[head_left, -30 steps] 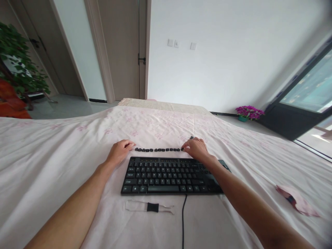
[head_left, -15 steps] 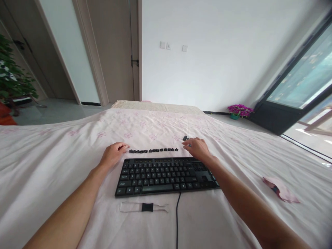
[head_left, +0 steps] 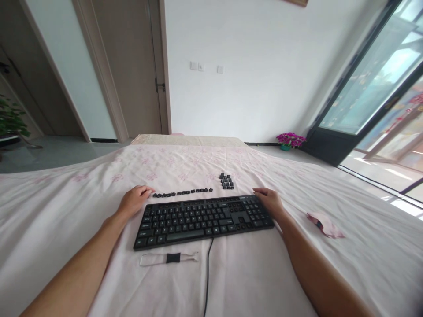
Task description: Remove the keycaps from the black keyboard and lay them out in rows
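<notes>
A black keyboard [head_left: 185, 224] lies on the pink cloth, with bare sockets along its top row and in the navigation and arrow blocks. Behind it, a line of loose black keycaps [head_left: 187, 192] runs left to right. A separate cluster of keycaps [head_left: 227, 181] sits further right. My left hand [head_left: 134, 200] rests on the cloth by the line's left end, fingers loosely bent and apart, holding nothing visible. At the keyboard's upper right corner, my right hand [head_left: 270, 201] lies with fingers extended and nothing seen in them. A wire keycap puller [head_left: 173, 258] lies in front of the keyboard.
The keyboard's cable [head_left: 208, 277] runs toward me across the wrinkled cloth [head_left: 251, 273]. To the right lies a folded pink cloth piece [head_left: 325, 225] with a dark patch. Pink flowers [head_left: 291, 141] stand on the floor beyond, beside a glass door.
My right hand has moved right, away from the keycap cluster, to the keyboard's upper right corner, uncovering the cluster. My left hand stays beside the row. The view has turned slightly right.
</notes>
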Demonstrator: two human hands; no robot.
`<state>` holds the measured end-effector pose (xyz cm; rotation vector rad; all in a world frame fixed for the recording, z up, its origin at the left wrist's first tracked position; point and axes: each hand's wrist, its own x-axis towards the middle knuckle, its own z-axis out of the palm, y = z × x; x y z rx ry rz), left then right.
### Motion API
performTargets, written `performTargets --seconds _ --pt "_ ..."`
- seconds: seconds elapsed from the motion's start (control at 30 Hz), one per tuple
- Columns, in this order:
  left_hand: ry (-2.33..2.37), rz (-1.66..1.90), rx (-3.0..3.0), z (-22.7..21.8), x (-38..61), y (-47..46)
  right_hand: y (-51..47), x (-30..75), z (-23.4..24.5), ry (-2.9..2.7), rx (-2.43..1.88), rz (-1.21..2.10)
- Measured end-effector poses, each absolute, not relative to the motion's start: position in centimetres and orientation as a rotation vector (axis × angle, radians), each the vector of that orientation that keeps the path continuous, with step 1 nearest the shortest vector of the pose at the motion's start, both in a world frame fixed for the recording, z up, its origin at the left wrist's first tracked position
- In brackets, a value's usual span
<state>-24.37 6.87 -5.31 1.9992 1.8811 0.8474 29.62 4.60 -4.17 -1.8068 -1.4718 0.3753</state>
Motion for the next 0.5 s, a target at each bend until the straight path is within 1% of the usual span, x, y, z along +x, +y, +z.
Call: performTargets --seconds 0.2,0.5 --pt "1.906 0.8 2.012 -5.7 -24.1 5.9 4.3 29.8 -5.0 -1.583 -1.775 0.313" --pt "1.952 0.974 1.941 -6.0 -23.3 3.3 4.1 29.6 -4.8 -1.625 -1.792 0.253"
